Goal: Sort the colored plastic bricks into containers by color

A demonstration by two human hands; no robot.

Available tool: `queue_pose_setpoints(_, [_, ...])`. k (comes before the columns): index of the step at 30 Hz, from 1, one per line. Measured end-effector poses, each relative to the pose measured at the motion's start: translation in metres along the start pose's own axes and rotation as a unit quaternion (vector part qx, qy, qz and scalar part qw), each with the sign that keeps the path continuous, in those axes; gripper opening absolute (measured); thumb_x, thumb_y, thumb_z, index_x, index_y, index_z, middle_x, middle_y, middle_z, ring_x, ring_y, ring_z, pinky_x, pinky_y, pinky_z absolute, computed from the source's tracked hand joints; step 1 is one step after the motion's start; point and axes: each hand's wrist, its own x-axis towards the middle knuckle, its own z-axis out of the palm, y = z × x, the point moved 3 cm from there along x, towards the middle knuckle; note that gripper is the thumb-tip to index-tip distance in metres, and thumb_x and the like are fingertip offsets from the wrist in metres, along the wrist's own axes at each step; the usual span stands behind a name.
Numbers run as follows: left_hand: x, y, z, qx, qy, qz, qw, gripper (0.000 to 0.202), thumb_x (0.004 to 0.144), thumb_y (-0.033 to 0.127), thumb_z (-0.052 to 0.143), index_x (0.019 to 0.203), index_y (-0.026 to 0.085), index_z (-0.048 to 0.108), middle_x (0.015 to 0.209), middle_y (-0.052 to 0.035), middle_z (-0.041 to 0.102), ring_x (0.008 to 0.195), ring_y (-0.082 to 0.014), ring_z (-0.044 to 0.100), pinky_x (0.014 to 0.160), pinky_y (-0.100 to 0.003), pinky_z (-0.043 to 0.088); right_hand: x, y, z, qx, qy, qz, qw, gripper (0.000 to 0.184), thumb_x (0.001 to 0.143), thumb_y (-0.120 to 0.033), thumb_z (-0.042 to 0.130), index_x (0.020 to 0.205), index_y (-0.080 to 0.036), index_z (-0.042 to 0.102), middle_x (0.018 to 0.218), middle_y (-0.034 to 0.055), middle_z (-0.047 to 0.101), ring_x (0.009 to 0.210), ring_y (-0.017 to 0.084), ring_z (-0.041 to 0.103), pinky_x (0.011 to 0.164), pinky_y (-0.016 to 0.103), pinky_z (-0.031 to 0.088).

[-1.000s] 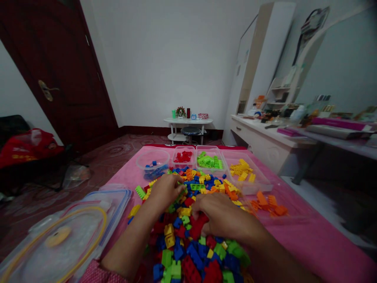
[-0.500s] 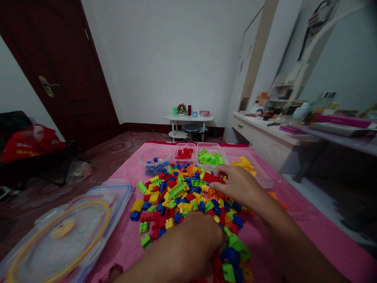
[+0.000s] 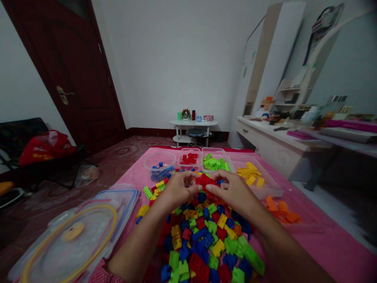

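My left hand [image 3: 183, 189] and my right hand [image 3: 231, 188] meet over the far part of a heap of toy building bricks [image 3: 203, 236]. Between them is a red brick piece [image 3: 205, 181], pinched by the fingers and thumb of each hand. Its exact shape is partly covered by my fingers. Red, blue, green, yellow and orange bricks lie loose in the heap below, in front of my wrists.
Behind the heap stand a round tub [image 3: 160, 157] with blue bricks, a box [image 3: 190, 152] with red, one [image 3: 213, 151] with green and one [image 3: 273, 189] with yellow. Orange bricks [image 3: 283, 210] sit in a clear container at right. Stacked lids [image 3: 97, 224] lie at left.
My left hand has moved from the near bricks up and away to join my right hand at the red piece. The view has shifted slightly.
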Motion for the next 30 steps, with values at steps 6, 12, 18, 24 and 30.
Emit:
queue_pose_setpoints(6, [0.006,-0.005,0.001,-0.078,0.033,-0.006,0.996,0.051,0.063,0.037,0.072,0.107,0.014,0.06,0.076,-0.0028,0.064,0.062,-0.0133,0.061,0.054,-0.023,0.047,-0.001,0.003,0.014,0.098,-0.052,0.023,0.994,0.023,0.08,-0.037,0.053,0.095,-0.02,0.052,0.081,0.0016,0.067,0.044,0.01,0.058,0.042,0.021,0.041])
queue_pose_setpoints(12, [0.008,-0.005,-0.035,-0.117,0.236,0.022,0.965,0.029,0.068,0.031,0.063,0.091,0.012,0.063,0.077,-0.0038,0.066,0.059,-0.0098,0.058,0.052,-0.019,0.046,0.033,0.008,0.011,0.115,-0.058,0.055,0.99,0.02,0.079,-0.035,0.056,0.087,-0.017,0.054,0.063,-0.0012,0.064,0.038,0.009,0.053,0.038,0.019,0.038])
queue_pose_setpoints(18, [0.01,-0.009,-0.048,-0.06,0.263,0.05,0.962,0.025,0.07,0.029,0.058,0.086,0.012,0.064,0.072,-0.0023,0.065,0.055,-0.01,0.056,0.049,-0.02,0.043,0.116,-0.001,0.016,0.063,-0.046,0.082,0.994,0.019,0.077,-0.027,0.063,0.087,-0.012,0.057,0.058,0.0025,0.063,0.042,0.011,0.058,0.039,0.018,0.041])
queue_pose_setpoints(24, [0.013,-0.018,-0.048,0.156,0.239,0.07,0.956,0.023,0.075,0.024,0.052,0.088,0.015,0.068,0.075,-0.0034,0.068,0.061,-0.0122,0.059,0.057,-0.022,0.043,0.135,-0.005,0.02,0.008,0.036,0.044,0.998,0.052,0.082,-0.031,0.055,0.128,-0.015,0.037,0.118,0.0155,0.057,0.069,0.011,0.066,0.055,0.021,0.05])
queue_pose_setpoints(30, [0.007,-0.019,-0.041,0.325,0.159,0.0,0.932,0.022,0.074,0.033,0.058,0.082,0.017,0.071,0.081,-0.0055,0.07,0.073,-0.0171,0.062,0.062,-0.024,0.041,0.077,0.018,0.034,-0.153,-0.058,0.007,0.987,0.012,0.065,-0.02,0.065,0.077,-0.018,0.067,0.077,0.0025,0.068,0.076,0.018,0.062,0.07,0.027,0.044])
